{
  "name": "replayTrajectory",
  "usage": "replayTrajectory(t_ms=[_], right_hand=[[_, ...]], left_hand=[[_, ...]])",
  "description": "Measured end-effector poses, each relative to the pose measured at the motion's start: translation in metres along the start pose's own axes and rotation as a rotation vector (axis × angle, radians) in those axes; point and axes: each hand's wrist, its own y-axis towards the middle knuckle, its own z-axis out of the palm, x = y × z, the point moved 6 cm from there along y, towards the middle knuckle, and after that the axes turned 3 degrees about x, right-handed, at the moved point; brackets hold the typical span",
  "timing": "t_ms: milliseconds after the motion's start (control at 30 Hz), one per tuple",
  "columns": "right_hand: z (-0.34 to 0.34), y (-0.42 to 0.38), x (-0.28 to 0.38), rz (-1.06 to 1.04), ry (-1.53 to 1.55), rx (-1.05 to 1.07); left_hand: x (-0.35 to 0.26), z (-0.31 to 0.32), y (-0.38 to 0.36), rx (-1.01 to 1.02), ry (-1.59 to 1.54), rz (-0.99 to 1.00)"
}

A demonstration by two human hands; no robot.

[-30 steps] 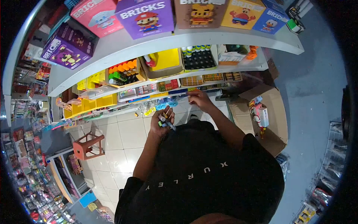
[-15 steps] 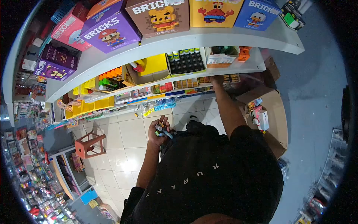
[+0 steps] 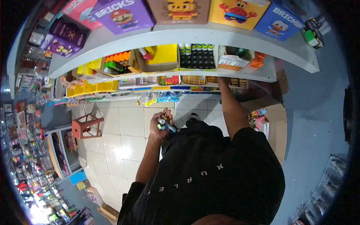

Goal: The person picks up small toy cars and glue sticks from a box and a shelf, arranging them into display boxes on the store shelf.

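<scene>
My left hand [image 3: 155, 125] is palm up in front of my body, its fingers curled around several small cylindrical items [image 3: 162, 122]. Their ends look white, green, blue and yellow-orange, and their exact kind is too small to make out. My right arm [image 3: 232, 105] stretches forward to the lower shelf. There my right hand [image 3: 223, 80] is among small boxes of goods, its fingers mostly hidden under the shelf above. Beside it are a box of orange-yellow small items [image 3: 194, 80] and a box of dark and yellow items [image 3: 238, 83].
Brick-toy boxes [image 3: 240, 13] line the top shelf. Below stand a tray of glue sticks [image 3: 197, 58], a yellow box [image 3: 163, 56] and orange-capped bottles [image 3: 116, 58]. A cardboard carton [image 3: 277, 123] stands at right, a red stool [image 3: 87, 125] at left on the tiled floor.
The view has shifted, so the shelves appear higher and further right. My right hand stays at the lower shelf boxes, and my left still holds the small items.
</scene>
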Motion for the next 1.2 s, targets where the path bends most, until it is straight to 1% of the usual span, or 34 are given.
replayTrajectory(t_ms=[33,67,133,167,200,233,267,300,333,400,433,467,500,533,567,600,667,700,800,833,867,933,967,1000,1067,1100,1133,1167,1200], right_hand=[[0.000,-0.006,0.000,0.005,0.035,0.030],[0.001,-0.014,-0.002,0.020,0.146,0.082],[-0.001,-0.044,0.011,0.055,0.427,0.201],[-0.013,-0.069,0.035,0.086,0.666,0.369],[-0.018,-0.088,0.056,-0.012,0.643,0.365],[-0.024,-0.108,0.078,-0.111,0.619,0.356],[-0.047,-0.140,0.116,-0.195,0.664,0.403],[-0.052,-0.162,0.137,-0.266,0.738,0.452],[-0.068,-0.187,0.167,-0.390,0.707,0.525],[-0.106,-0.235,0.222,-0.597,0.682,0.694],[-0.107,-0.251,0.233,-0.700,0.505,0.768],[-0.107,-0.264,0.242,-0.780,0.470,0.748],[-0.105,-0.277,0.252,-0.859,0.434,0.727],[-0.105,-0.288,0.260,-0.935,0.397,0.705],[-0.094,-0.291,0.258,-0.887,0.268,0.749],[-0.090,-0.295,0.260,-0.843,0.296,0.779],[-0.084,-0.300,0.268,-0.759,0.346,0.828],[-0.076,-0.300,0.267,-0.755,0.309,0.808],[-0.072,-0.297,0.271,-0.633,0.294,0.862],[-0.072,-0.294,0.268,-0.537,0.381,0.928],[-0.072,-0.290,0.263,-0.438,0.476,0.987],[-0.078,-0.282,0.249,-0.240,0.683,1.085],[-0.075,-0.277,0.233,-0.105,0.755,1.099],[-0.076,-0.273,0.220,-0.029,0.883,1.077],[-0.078,-0.262,0.186,0.110,1.138,1.037],[-0.071,-0.245,0.159,-0.152,0.998,0.944],[-0.065,-0.229,0.130,-0.381,0.849,0.803],[-0.065,-0.217,0.105,-0.544,0.792,0.669],[-0.072,-0.206,0.090,-0.376,0.888,0.652]], left_hand=[[-0.001,0.009,0.001,-0.008,-0.044,-0.027],[-0.002,0.016,0.002,-0.069,0.026,0.039],[-0.006,0.025,0.013,-0.026,0.060,0.041],[-0.005,0.034,0.016,-0.034,0.064,0.046],[-0.007,0.043,0.018,-0.037,0.069,0.048],[-0.010,0.031,0.027,0.066,0.076,0.015],[-0.011,0.034,0.028,0.025,0.078,0.013],[-0.009,0.042,0.027,-0.016,0.080,0.007],[-0.009,0.046,0.027,-0.055,0.084,0.001],[-0.012,0.037,0.034,-0.017,0.095,-0.020],[-0.014,0.036,0.036,-0.006,0.109,-0.021],[-0.016,0.035,0.037,0.006,0.123,-0.022],[-0.016,0.041,0.035,0.032,0.203,-0.013],[-0.017,0.040,0.035,0.041,0.199,-0.027],[-0.018,0.037,0.036,0.050,0.196,-0.042],[-0.019,0.037,0.036,0.061,0.193,-0.058],[-0.026,0.031,0.031,0.005,0.192,-0.059],[-0.028,0.028,0.027,-0.021,0.192,-0.064],[-0.036,0.019,0.018,-0.022,0.173,-0.099],[-0.036,0.028,0.013,0.024,0.158,-0.116],[-0.038,0.033,0.002,0.010,0.179,-0.086],[-0.042,0.017,0.001,-0.023,0.108,-0.090],[-0.043,0.012,0.001,-0.013,0.101,-0.102],[-0.045,0.008,-0.001,-0.006,0.093,-0.108],[-0.046,-0.005,0.001,-0.075,0.073,-0.122],[-0.046,-0.005,-0.001,-0.086,0.082,-0.131],[-0.046,-0.004,-0.003,-0.100,0.090,-0.136],[-0.046,-0.004,-0.004,-0.086,0.090,-0.144],[-0.046,-0.005,-0.004,-0.074,0.090,-0.151]])
